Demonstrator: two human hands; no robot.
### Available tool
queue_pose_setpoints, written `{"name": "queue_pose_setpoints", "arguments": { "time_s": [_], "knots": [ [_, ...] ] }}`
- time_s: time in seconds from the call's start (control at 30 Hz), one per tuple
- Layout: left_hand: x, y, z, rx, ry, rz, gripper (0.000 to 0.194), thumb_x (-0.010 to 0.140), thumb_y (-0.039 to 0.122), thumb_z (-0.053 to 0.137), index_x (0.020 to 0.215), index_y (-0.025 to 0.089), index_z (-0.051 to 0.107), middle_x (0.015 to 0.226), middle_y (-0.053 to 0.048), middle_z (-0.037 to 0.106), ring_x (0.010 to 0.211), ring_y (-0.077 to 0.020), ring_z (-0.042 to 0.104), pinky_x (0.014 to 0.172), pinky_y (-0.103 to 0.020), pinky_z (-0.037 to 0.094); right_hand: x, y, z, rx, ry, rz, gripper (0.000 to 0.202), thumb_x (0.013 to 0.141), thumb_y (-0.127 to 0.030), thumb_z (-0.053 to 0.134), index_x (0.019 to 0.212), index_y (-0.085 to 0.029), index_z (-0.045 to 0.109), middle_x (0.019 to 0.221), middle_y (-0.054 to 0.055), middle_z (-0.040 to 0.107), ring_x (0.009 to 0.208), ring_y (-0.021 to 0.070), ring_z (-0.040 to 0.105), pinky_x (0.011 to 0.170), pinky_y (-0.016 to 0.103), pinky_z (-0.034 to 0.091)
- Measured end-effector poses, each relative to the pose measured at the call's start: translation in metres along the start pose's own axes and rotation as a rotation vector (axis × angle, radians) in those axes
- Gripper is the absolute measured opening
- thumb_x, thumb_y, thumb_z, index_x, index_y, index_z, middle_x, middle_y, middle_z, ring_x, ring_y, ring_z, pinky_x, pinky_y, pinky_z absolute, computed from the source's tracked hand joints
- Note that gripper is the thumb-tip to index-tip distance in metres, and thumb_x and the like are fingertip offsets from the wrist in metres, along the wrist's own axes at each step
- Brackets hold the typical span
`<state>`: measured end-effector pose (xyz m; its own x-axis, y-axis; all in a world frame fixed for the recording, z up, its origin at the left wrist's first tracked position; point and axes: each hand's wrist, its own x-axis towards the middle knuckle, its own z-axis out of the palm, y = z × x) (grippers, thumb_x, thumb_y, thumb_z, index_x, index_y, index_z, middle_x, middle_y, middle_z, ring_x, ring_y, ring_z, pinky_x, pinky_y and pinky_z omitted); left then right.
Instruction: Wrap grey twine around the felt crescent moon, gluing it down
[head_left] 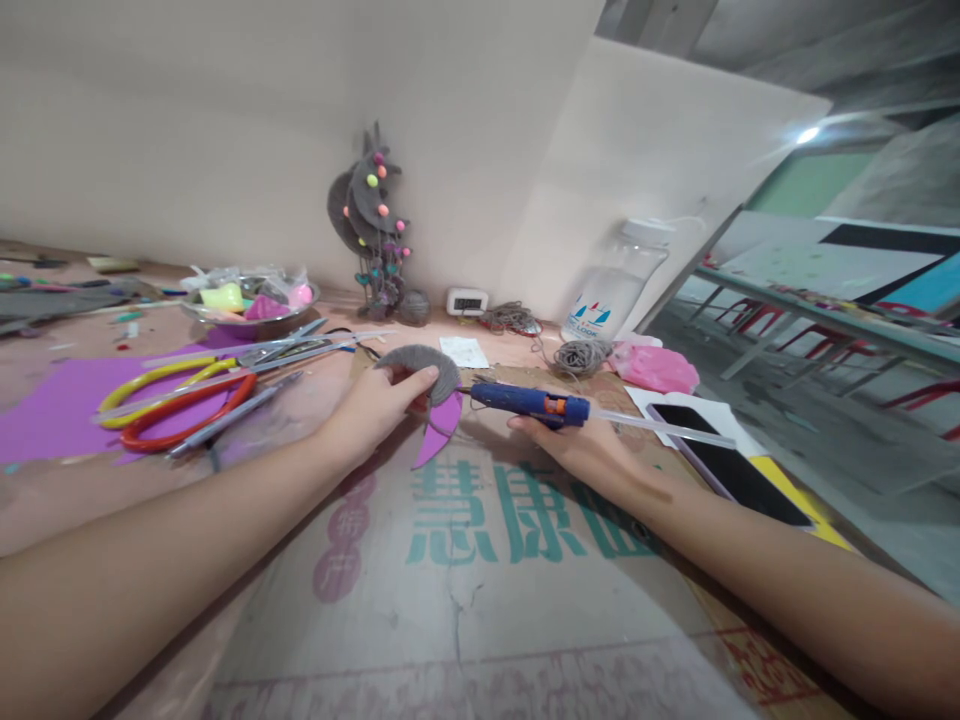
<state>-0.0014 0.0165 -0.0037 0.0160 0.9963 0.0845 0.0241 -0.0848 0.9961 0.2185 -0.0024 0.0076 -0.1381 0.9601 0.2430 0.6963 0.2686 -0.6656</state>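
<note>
My left hand (394, 393) is closed on a crescent (429, 362) of purple foam, its upper part wound in grey yarn. The lower tip (439, 435) is bare purple. In my right hand (566, 440) is a blue hot glue gun (525, 402), with a clear glue stick (667, 427) jutting from its back. The gun's nozzle points left, close to the crescent's right edge; whether it touches cannot be made out. A strand of yarn hangs near the bare tip. Both hands are above a printed cardboard sheet (510, 620).
Left lie red- and yellow-handled scissors (187, 400) on purple foam (52, 410), near a metal bowl (247, 322). Yarn-covered crescents (367, 210) lean on the wall. A timer (467, 302), a grey yarn ball (581, 357), a plastic bottle (611, 285) and a phone (727, 465) stand or lie behind and right.
</note>
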Motion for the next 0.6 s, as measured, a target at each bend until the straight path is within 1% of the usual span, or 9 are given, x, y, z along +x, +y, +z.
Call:
{"name": "queue_pose_setpoints", "arguments": {
  "time_s": [0.17, 0.27, 0.4, 0.5, 0.6],
  "knots": [
    [-0.001, -0.001, -0.001, -0.043, -0.011, 0.013, 0.018, 0.072, 0.033, 0.065, 0.066, 0.017, 0.060, 0.058, 0.002, 0.057, 0.055, -0.0113, 0.050, 0.053, -0.022, 0.038, 0.002, 0.000, 0.000, 0.017, -0.011, -0.019, 0.024, 0.074, -0.044, 0.063, 0.086, -0.023, 0.068, 0.080, 0.004, 0.070, 0.074, 0.0236, 0.064, 0.068, 0.036, 0.054],
    [0.000, -0.002, -0.001, -0.058, -0.016, 0.004, 0.020, 0.071, 0.034, 0.066, 0.067, 0.016, 0.060, 0.060, 0.002, 0.058, 0.055, -0.0113, 0.050, 0.054, -0.023, 0.038, 0.003, 0.006, 0.001, -0.003, 0.015, 0.006, 0.027, 0.073, -0.046, 0.064, 0.083, -0.021, 0.067, 0.080, 0.005, 0.069, 0.072, 0.0242, 0.063, 0.066, 0.038, 0.053],
    [0.001, -0.003, -0.001, -0.092, -0.016, -0.023, 0.020, 0.071, 0.035, 0.067, 0.068, 0.016, 0.060, 0.058, 0.003, 0.056, 0.056, -0.0111, 0.050, 0.055, -0.023, 0.039, 0.004, 0.017, 0.002, 0.026, 0.019, 0.006, 0.031, 0.072, -0.048, 0.065, 0.084, -0.020, 0.066, 0.080, 0.005, 0.069, 0.070, 0.0228, 0.063, 0.062, 0.035, 0.053],
    [0.000, -0.003, 0.000, -0.111, -0.024, -0.038, 0.020, 0.070, 0.036, 0.068, 0.067, 0.017, 0.059, 0.057, 0.003, 0.055, 0.057, -0.0113, 0.050, 0.055, -0.022, 0.039, 0.004, 0.018, 0.003, 0.018, 0.026, 0.006, 0.032, 0.072, -0.049, 0.065, 0.085, -0.020, 0.067, 0.082, 0.006, 0.070, 0.072, 0.0234, 0.064, 0.064, 0.036, 0.053],
    [0.000, -0.002, 0.000, -0.105, -0.017, -0.043, 0.020, 0.070, 0.035, 0.068, 0.067, 0.017, 0.060, 0.057, 0.003, 0.056, 0.056, -0.0107, 0.049, 0.054, -0.022, 0.038, 0.004, 0.015, 0.001, 0.000, 0.014, 0.045, 0.034, 0.071, -0.050, 0.066, 0.088, -0.021, 0.066, 0.087, 0.006, 0.070, 0.076, 0.0249, 0.064, 0.068, 0.039, 0.053]
  ]
}}
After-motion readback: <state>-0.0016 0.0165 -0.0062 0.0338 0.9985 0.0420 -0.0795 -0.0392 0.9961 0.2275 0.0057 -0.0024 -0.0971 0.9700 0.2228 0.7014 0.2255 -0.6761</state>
